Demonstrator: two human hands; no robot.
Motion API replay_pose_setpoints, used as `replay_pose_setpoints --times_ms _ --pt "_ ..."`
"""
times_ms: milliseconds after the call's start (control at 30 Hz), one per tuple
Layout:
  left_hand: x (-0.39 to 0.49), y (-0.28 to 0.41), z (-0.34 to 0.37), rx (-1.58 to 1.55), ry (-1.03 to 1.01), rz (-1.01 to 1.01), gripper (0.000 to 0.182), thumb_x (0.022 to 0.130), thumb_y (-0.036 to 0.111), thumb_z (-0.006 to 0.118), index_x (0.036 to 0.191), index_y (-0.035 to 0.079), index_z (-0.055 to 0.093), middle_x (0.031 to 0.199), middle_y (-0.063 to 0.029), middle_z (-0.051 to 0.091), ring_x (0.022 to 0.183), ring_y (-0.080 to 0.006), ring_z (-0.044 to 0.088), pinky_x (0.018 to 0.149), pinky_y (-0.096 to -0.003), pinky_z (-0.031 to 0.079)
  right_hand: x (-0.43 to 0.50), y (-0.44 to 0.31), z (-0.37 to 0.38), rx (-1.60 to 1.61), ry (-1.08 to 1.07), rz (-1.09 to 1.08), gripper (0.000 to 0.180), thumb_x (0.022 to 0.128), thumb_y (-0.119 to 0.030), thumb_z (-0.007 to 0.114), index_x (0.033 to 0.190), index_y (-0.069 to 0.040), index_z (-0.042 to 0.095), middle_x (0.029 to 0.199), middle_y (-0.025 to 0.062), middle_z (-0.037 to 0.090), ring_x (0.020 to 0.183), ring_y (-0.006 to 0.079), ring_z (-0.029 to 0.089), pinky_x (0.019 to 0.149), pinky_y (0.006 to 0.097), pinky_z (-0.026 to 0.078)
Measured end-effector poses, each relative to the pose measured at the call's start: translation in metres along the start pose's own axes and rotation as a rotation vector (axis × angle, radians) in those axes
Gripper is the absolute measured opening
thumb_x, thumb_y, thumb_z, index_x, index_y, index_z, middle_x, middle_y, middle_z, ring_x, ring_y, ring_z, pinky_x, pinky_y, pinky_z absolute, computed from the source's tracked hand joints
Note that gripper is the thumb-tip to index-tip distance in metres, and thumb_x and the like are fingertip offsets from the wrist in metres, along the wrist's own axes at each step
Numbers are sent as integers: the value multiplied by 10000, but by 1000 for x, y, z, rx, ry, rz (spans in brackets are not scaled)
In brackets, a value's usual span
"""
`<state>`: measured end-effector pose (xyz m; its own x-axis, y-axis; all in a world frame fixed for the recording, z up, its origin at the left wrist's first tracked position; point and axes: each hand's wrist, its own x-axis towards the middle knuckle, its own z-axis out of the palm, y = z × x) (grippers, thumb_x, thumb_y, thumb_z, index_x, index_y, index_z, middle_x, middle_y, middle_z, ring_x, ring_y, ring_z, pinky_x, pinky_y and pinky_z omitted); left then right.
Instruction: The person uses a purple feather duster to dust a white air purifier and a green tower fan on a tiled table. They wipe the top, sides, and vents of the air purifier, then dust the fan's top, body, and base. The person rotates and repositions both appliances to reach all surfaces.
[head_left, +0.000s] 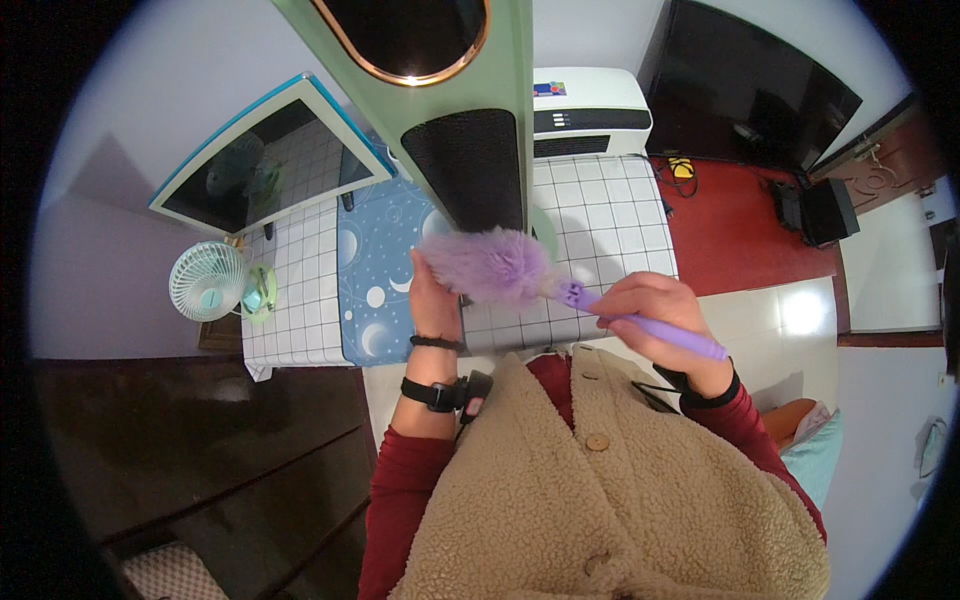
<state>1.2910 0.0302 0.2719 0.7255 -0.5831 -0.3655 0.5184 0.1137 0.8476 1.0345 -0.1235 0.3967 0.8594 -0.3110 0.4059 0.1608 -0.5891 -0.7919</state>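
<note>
A purple fluffy duster (491, 266) lies crosswise in front of me, its handle (660, 330) gripped by my right hand (660, 311). Its plush head covers the lower end of a tall pale-green appliance (390, 112), which has a dark oval panel with a copper-coloured rim and a black mesh panel (472, 161). Whether the fibres touch the appliance, I cannot tell. My left hand (435, 304) is raised at the left end of the duster head. Most of its fingers are hidden behind the fluff, so its grip cannot be made out.
A checked tablecloth (607, 199) and a blue moon-patterned mat (375, 277) cover the table. A monitor (277, 157) and a small mint fan (208, 281) stand left. A white printer-like machine (592, 112) sits at the back right, near a large dark television (750, 82).
</note>
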Motion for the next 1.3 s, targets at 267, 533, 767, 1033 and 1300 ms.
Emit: replay_pose_setpoints --times_ms 267,533,767,1033,1300 --pt "2 -11 -3 55 -6 -101 810 993 635 462 1536 46 341 1567 -168 358 1394 -325 407 1078 -488 409 -11 29 -2 -55 31 181 138 839 -45 662 960 -5 715 784 119 692 717 258 671 681 351 530" --pt "6 -29 1 42 -28 -258 858 977 646 485 1558 47 282 1541 -210 354 1342 -344 444 1057 -495 441 -18 48 3 -234 140 240 140 882 -23 638 992 11 719 827 102 714 734 169 688 669 308 532" --pt "4 -30 10 41 -55 -335 774 1007 563 497 1530 24 308 1483 -211 435 1302 -309 498 1024 -495 482 -22 44 -11 -16 196 377 159 931 -64 622 1019 41 704 864 99 710 748 157 700 705 283 570" --pt "-13 -3 26 160 -199 -292 463 1049 280 512 1419 13 432 1365 -189 576 1231 -318 595 979 -460 539 -36 42 -58 662 577 219 293 985 -218 524 1037 50 629 884 194 705 659 209 669 651 327 573" --pt "-35 30 52 230 -298 -158 414 1048 277 536 1368 16 519 1339 -166 612 1223 -283 612 964 -413 544 -35 55 -57 932 598 279 305 1013 -233 510 1101 47 595 903 213 704 664 219 679 613 322 591"
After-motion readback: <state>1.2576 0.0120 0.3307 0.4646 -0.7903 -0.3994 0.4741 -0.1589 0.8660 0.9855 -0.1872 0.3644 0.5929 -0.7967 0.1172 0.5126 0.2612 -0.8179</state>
